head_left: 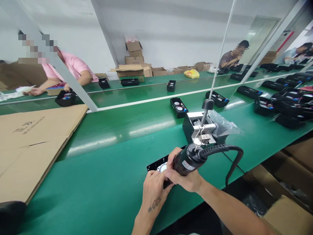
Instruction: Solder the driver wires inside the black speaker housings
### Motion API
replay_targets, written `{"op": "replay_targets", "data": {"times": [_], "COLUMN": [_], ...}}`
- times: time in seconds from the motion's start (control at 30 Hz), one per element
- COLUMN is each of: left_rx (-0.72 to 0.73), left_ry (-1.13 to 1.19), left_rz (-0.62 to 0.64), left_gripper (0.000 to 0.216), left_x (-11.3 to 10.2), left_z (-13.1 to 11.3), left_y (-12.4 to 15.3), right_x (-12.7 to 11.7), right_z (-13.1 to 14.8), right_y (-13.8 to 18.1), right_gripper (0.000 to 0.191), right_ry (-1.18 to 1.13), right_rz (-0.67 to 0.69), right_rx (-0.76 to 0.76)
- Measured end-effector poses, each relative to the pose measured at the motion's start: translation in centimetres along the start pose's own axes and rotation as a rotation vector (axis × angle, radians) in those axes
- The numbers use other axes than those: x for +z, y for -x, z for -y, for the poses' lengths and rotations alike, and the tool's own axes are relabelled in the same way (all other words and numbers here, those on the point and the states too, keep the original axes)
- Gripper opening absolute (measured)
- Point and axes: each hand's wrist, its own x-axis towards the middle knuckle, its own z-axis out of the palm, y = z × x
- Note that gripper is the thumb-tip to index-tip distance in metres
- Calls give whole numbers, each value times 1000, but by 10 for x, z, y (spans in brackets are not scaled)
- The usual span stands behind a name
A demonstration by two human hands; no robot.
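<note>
My right hand (184, 178) is wrapped round a black electric screwdriver (187, 160), which hangs from a thin rod and has a thick black cable. Its tip is hidden behind my hands. Beneath it lies a black speaker panel (156, 164) with a round speaker (162, 167) showing a pale centre. My left hand (154, 186) is at the near edge of this panel, its fingers bent against it beside the screwdriver. What those fingertips grip is partly hidden. A metal-and-black screw feeder box (187, 129) stands just beyond, with a clear plastic bag against it.
A black casing with two speakers (179, 107) lies beyond the feeder. Many similar casings (290, 101) are heaped at right. A flat cardboard sheet (36, 140) covers the left of the green bench (97, 182). Cartons (288, 212) stand below right. Co-workers (73, 67) sit across the line.
</note>
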Motion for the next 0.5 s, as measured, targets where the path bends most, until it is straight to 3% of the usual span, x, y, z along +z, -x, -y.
{"op": "replay_targets", "data": {"times": [0.33,0.5], "left_rx": [2,-36], "left_ry": [17,62], "left_rz": [-8,50], "left_gripper": [8,7], "left_x": [-1,-2], "left_z": [-2,-1], "left_y": [-1,-1], "right_x": [0,-3], "right_z": [0,7], "right_y": [2,3], "right_gripper": [29,27], "right_ry": [-7,10], "right_rz": [8,21], "right_rx": [4,-25]}}
